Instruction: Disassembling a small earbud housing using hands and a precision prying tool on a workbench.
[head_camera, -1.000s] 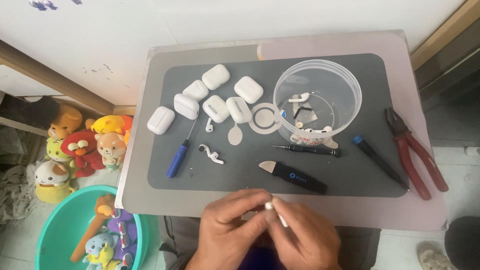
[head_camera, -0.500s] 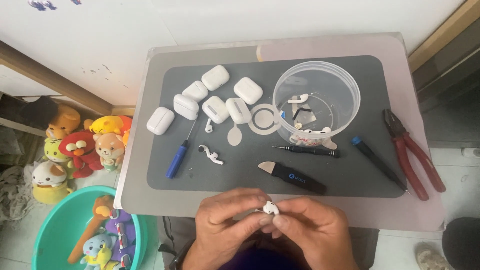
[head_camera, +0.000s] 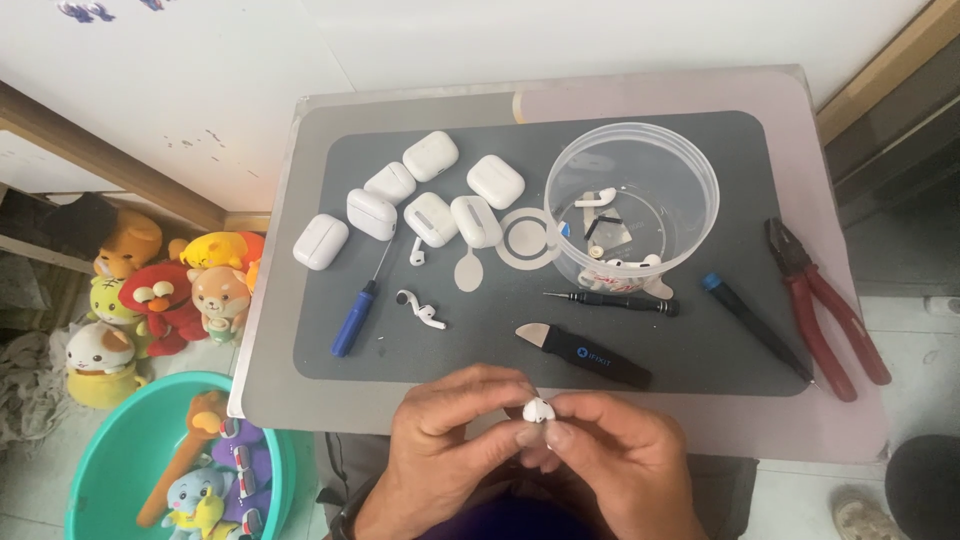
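I have a small white earbud (head_camera: 538, 410) pinched between both hands at the bottom centre of the frame, just off the near edge of the tabletop (head_camera: 900, 420). The left hand (head_camera: 450, 440) closes thumb and forefinger on one side of it, and the right hand (head_camera: 615, 455) presses fingertips against the other, so each grip is pressed tight on the bud; held this close and this low, it sits right under my view for fine work.

Just above the hands, on the dark mat (head_camera: 700, 365), a black pry tool (head_camera: 585, 355) lies within easy reach, with a thin black screwdriver (head_camera: 612, 300) beyond it. Left of centre a loose earbud (head_camera: 420, 309) rests beside a blue-handled screwdriver (head_camera: 358, 312). White charging cases (head_camera: 430, 218) cluster at the upper middle. A clear plastic tub (head_camera: 640, 200) at upper right gathers small parts, probably so they do not roll away. Red pliers (head_camera: 825, 305) lie at the right edge. Plush toys (head_camera: 160, 295) sit at the left, beside the tabletop.
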